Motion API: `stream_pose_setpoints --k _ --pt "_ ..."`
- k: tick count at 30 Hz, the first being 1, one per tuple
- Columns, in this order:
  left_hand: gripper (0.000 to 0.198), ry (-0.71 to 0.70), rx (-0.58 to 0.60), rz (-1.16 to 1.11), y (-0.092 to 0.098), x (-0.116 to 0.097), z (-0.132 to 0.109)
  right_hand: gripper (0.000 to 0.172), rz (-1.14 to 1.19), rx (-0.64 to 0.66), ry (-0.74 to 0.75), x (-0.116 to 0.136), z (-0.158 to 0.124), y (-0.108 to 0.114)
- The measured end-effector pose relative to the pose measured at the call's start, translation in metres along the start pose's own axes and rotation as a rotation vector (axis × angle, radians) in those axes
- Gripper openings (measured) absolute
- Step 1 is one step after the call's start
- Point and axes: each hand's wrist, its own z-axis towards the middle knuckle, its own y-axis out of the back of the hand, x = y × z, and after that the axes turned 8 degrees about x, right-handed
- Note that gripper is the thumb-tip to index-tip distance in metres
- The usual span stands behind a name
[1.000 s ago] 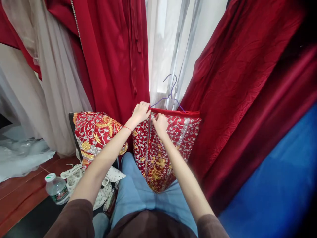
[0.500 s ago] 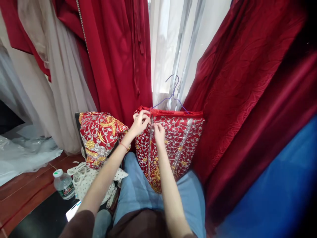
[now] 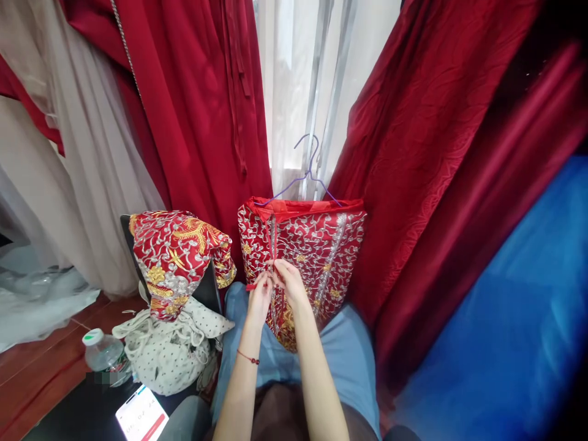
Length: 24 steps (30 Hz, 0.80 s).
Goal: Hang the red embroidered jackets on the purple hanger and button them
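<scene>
A red garment (image 3: 316, 251) embroidered in silver and gold hangs from a purple wire hanger (image 3: 305, 177), its lower part resting on my lap in blue jeans. Both hands meet at its front seam, about halfway down. My left hand (image 3: 260, 295) pinches a thin red strip at the seam, fingers closed. My right hand (image 3: 287, 280) pinches the fabric right beside it, fingers closed too. A red string bracelet sits on my left wrist.
A second embroidered red garment (image 3: 177, 257) lies over a dark chair back at left, above a white dotted bag (image 3: 169, 352). A water bottle (image 3: 103, 358) and a lit phone (image 3: 141, 419) sit lower left. Red curtains (image 3: 436, 184), sheer white drapes and blue fabric (image 3: 509, 331) surround me.
Both hands have slid down from the garment's top edge near the hanger to the middle of the front seam. The view shifted slightly, and the phone is more visible.
</scene>
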Motion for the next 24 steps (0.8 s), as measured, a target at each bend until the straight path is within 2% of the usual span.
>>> stream_pose_setpoints --k 3,5,8,10,12,16,19,22,24 --pt "0.019 0.019 0.046 -0.002 -0.002 -0.003 -0.012 0.035 -0.014 0.026 0.026 0.001 -0.007 0.000" --pt "0.021 -0.032 0.017 0.124 -0.006 -0.012 -0.011 0.031 -0.090 -0.015 0.091 0.000 -0.010 0.000" --pt "0.023 -0.196 -0.021 0.352 -0.016 -0.031 0.004 0.025 -0.354 -0.092 0.214 -0.001 -0.014 -0.001" --pt "0.026 -0.232 0.036 0.453 -0.025 -0.045 0.019 0.024 -0.538 -0.120 0.266 -0.001 -0.016 -0.002" --pt "0.026 -0.240 0.086 0.533 -0.032 -0.056 0.034 0.025 -0.611 -0.136 0.292 0.000 -0.019 -0.003" --pt "0.023 -0.269 0.118 0.648 -0.038 -0.065 0.054 0.035 -0.531 -0.136 0.298 0.003 -0.023 -0.003" --pt "0.026 -0.240 0.132 0.619 -0.038 -0.063 0.064 0.042 -0.515 -0.045 0.230 0.004 -0.026 0.001" --pt "0.031 -0.193 0.082 0.560 -0.042 -0.064 0.079 0.044 -0.475 0.023 0.157 0.003 -0.027 0.003" --pt "0.032 -0.221 0.015 0.611 -0.047 -0.072 0.092 0.040 -0.427 0.008 0.169 0.004 -0.025 0.005"
